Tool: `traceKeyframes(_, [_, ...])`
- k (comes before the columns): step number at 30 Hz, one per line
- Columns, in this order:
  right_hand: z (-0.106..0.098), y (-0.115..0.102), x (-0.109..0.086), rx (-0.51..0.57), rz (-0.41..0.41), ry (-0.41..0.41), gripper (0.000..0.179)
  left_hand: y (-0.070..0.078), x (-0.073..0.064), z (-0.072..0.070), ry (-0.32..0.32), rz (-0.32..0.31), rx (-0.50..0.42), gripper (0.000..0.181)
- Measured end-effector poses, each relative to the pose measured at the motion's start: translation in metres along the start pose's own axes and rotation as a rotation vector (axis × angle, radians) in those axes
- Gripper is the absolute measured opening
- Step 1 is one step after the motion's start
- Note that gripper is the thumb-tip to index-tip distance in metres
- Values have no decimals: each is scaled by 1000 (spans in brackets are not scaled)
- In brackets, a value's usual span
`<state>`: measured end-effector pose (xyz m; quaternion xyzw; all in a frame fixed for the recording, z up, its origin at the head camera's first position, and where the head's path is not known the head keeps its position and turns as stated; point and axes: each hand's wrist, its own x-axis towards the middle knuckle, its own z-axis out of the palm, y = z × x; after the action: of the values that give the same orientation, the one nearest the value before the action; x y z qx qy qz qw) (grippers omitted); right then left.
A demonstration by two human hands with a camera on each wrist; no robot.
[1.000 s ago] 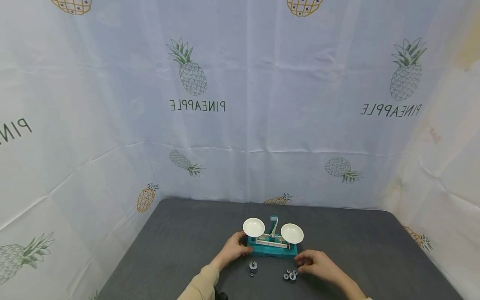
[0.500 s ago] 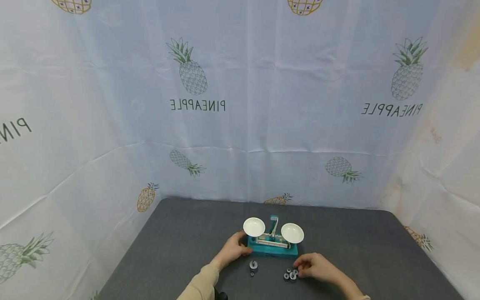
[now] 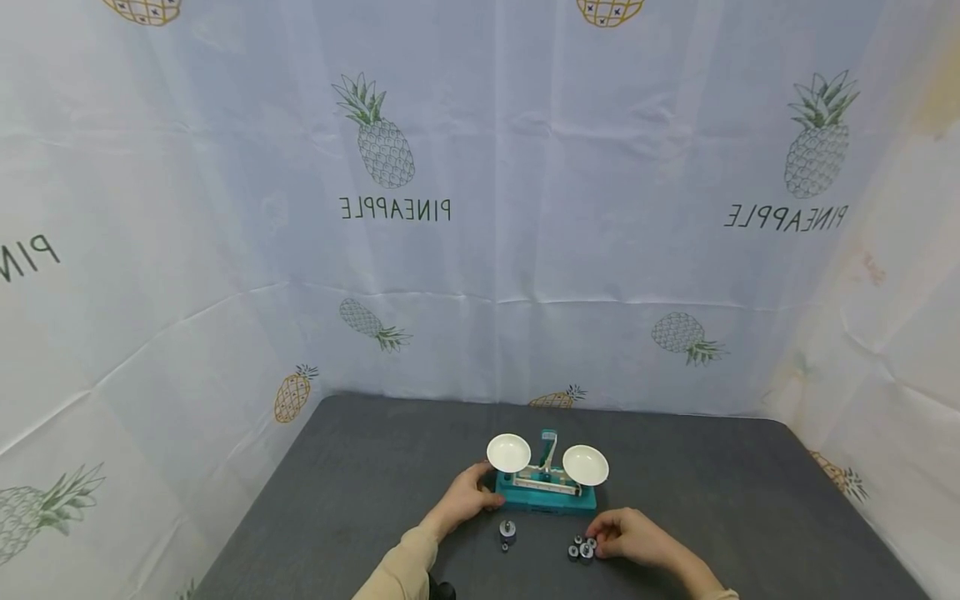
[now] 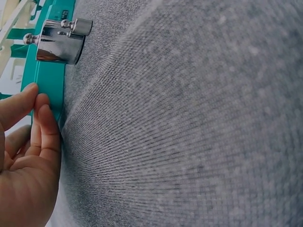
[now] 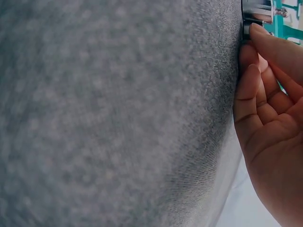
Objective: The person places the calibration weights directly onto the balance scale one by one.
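A teal balance scale [image 3: 546, 500] with two white pans stands on the dark table. My left hand [image 3: 465, 498] grips the left end of its base, thumb on the front corner in the left wrist view. A large chrome weight [image 4: 57, 45] and a small weight [image 4: 82, 27] stand in front of the base on that side. My right hand [image 3: 630, 535] is by a cluster of several metal weights in front of the scale's right end. Its thumb and index finger pinch a small weight [image 3: 592, 543] at the cluster's right side, next to a larger weight [image 3: 587, 552].
The left pan [image 3: 508, 452] and right pan [image 3: 586, 465] hold nothing. A dark grey cloth covers the table [image 3: 405, 450]. Behind it hangs a white curtain [image 3: 480, 250] printed with pineapples. A black round object [image 3: 444, 591] shows at the lower edge, beside the left sleeve.
My right hand has come slightly down, from just off the cluster to the small weight at its right side. The left hand stays on the scale's base.
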<state>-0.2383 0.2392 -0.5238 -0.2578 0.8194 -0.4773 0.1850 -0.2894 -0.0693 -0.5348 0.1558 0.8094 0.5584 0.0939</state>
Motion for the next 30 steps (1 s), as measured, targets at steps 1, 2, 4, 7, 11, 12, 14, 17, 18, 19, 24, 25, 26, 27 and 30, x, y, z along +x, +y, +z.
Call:
traceKeyframes(1, [0, 0, 0, -5, -4, 2, 19, 0, 0, 0, -1, -3, -4, 62])
traceKeyframes(2, [0, 0, 0, -11, -9, 5, 19, 0, 0, 0, -2, -5, -8, 62])
traceKeyframes(4, [0, 1, 0, -24, -13, 10, 19, 0, 0, 0, -2, -12, -14, 62])
traceKeyframes(7, [0, 2, 0, -44, -7, 14, 19, 0, 0, 0, -2, -23, -7, 61])
traceKeyframes(11, [0, 4, 1, -62, 7, 18, 18, 3, 0, -1, -3, -33, 9, 62])
traceKeyframes(12, [0, 4, 1, -67, 6, 20, 17, 4, 0, -1, -5, -36, 11, 62])
traceKeyframes(14, [0, 4, 0, -68, 0, 23, 17, 6, 0, -2, -8, -40, 10, 63])
traceKeyframes(17, [-1, 4, 0, -70, -1, 26, 16, 8, 0, -2, -7, -49, 7, 64])
traceKeyframes(18, [-1, 4, 0, -71, 3, 27, 15, 9, 0, -2, -6, -51, 8, 63])
traceKeyframes(19, [0, 3, -1, -71, 11, 28, 15, 9, 0, -2, -4, -52, 9, 63])
traceKeyframes(24, [0, 1, -1, -91, 35, 48, 15, 9, 1, -2, 2, -54, 9, 61])
traceKeyframes(25, [0, 0, -1, -95, 36, 53, 15, 9, 1, -2, 2, -54, 5, 61])
traceKeyframes(26, [0, 0, -1, -98, 37, 57, 15, 9, 1, -2, 2, -53, 3, 61])
traceKeyframes(27, [-1, -1, -2, -100, 38, 60, 15, 9, 1, -2, 2, -53, 0, 61])
traceKeyframes(30, [-1, -4, -3, -104, 37, 68, 14, 8, 0, -2, 5, -51, -1, 62])
